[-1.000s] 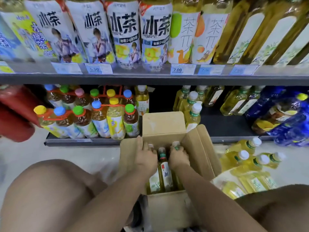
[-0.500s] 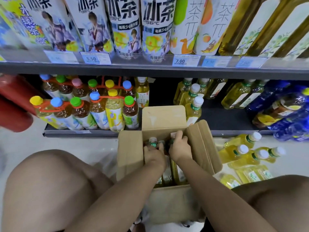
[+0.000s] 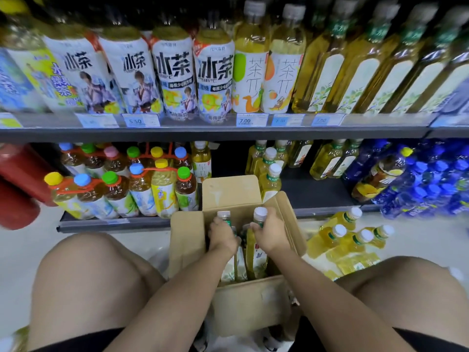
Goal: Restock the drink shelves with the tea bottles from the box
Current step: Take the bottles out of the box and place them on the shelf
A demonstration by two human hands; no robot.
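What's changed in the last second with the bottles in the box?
Both reached down into the box a second ago. Now the left grip holds the left tea bottle and the right grip the right tea bottle by their necks, lifted upward. Box, shelves and floor bottles stayed put.

Light is even and fairly bright, with pale glare on the floor (image 3: 25, 245) left of the hands. The left hand (image 3: 223, 237) and right hand (image 3: 271, 235), each gripping a tea bottle (image 3: 260, 214), look reasonably sharp. Beyond them the lower shelf (image 3: 317, 191) recess lies in shadow. Far to either side, red bottles (image 3: 17, 171) and blue bottles (image 3: 436, 179) smear with blur, and the upper shelf (image 3: 215, 134) bows from wide-angle distortion.
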